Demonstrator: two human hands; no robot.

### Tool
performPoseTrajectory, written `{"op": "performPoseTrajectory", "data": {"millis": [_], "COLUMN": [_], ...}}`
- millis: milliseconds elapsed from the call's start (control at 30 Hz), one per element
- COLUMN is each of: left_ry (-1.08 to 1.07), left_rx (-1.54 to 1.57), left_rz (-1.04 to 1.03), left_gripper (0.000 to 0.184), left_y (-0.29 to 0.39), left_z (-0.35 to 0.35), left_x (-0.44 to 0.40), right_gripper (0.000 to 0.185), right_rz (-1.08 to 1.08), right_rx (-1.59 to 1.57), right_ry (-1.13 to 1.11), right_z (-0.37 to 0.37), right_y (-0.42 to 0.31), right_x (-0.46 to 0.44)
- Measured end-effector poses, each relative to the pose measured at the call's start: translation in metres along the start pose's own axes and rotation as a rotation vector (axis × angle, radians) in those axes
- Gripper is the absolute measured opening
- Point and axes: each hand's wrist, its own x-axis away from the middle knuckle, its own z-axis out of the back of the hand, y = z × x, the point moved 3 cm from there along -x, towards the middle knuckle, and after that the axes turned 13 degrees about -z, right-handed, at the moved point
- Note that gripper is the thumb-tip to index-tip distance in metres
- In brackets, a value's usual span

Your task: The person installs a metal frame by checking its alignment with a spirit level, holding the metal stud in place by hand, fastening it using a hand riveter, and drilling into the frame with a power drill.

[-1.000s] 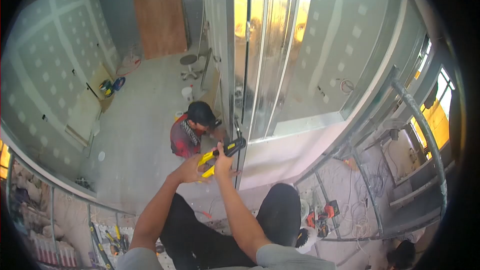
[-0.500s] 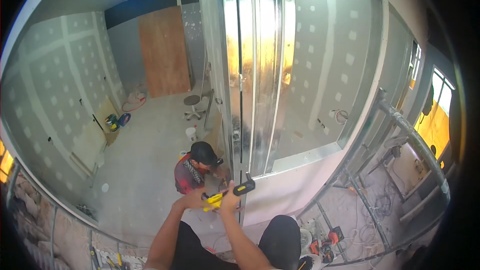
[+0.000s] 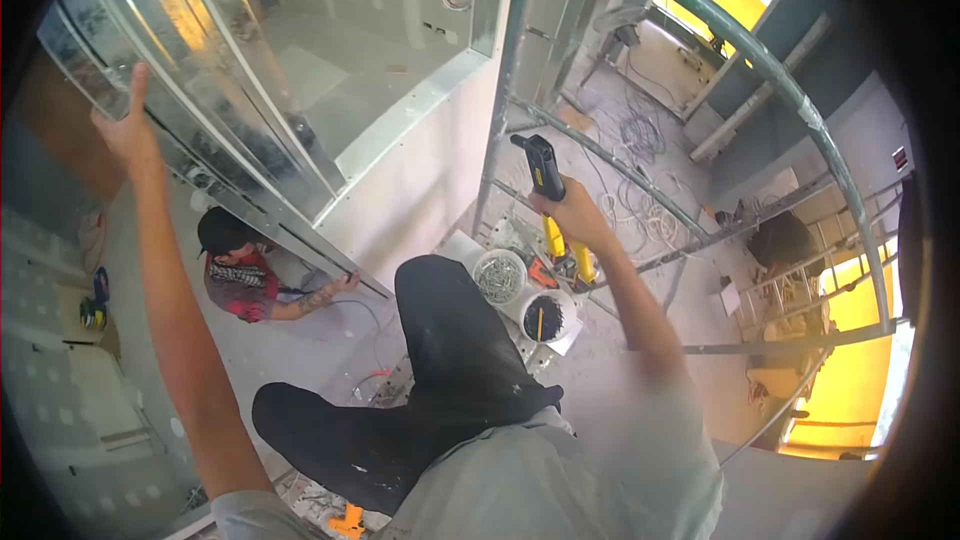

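At the upper left, my left hand (image 3: pixel 130 135) is on the edge of an upright metal stud (image 3: pixel 185 165), one finger stretched along it and the other fingers partly hidden. My right hand (image 3: pixel 570 208) is closed around a black and yellow hand tool (image 3: pixel 543 168), its black head up and its yellow handles pointing down. Below that hand stand a white bucket of small metal fasteners (image 3: pixel 499 277) and a second bucket (image 3: pixel 548 317) with dark contents. A red and black tool (image 3: pixel 541 273) lies beside them.
A person (image 3: pixel 236 265) in a black cap crouches behind the studs, one hand at the frame's base. A curved metal rail (image 3: pixel 770 65) runs along the right. Cables (image 3: pixel 640 210) lie on the floor beyond it. An orange tool (image 3: pixel 347 520) is at the bottom.
The view has turned right and down. My left hand has left the yellow and black tool and moved to the stud. My right hand has carried the tool right, over the buckets.
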Motion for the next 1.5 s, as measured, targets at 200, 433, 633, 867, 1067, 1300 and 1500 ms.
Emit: {"op": "performPoseTrajectory", "data": {"millis": [200,433,633,867,1067,1300,1500], "left_ry": [0.021,-0.015,-0.048,-0.063,-0.126,-1.373,-1.659], "left_rx": [-0.154,-0.016,-0.078,0.169,-0.111,0.166,0.314], "left_rz": [-0.039,-0.074,-0.045,-0.135,-0.470,0.313,1.069], "left_gripper": [0.105,0.100,0.099,0.076,0.061,0.044,0.042], "left_y": [0.001,-0.013,-0.019,-0.011,0.000,-0.034,-0.020], "left_z": [0.007,0.006,0.011,0.025,0.056,0.051,0.057], "left_x": [-0.002,-0.006,-0.007,-0.021,0.094,0.445,0.499], "right_gripper": [0.024,0.020,0.028,0.044,0.024,0.020,0.019], "right_rz": [-0.279,-0.445,-0.111,-0.131,-0.476,-0.275,0.067], "right_rx": [0.583,0.667,0.782,0.142,-0.735,-0.742,-0.341], "right_ry": [-0.570,-0.579,-0.533,-0.873,-0.941,-0.821,-0.527], "right_z": [-0.030,-0.014,-0.037,-0.151,-0.240,-0.274,-0.274], "right_y": [0.145,0.144,0.100,0.074,0.118,0.155,0.183], "right_x": [-0.134,-0.127,-0.106,-0.087,-0.018,0.006,-0.019]}}
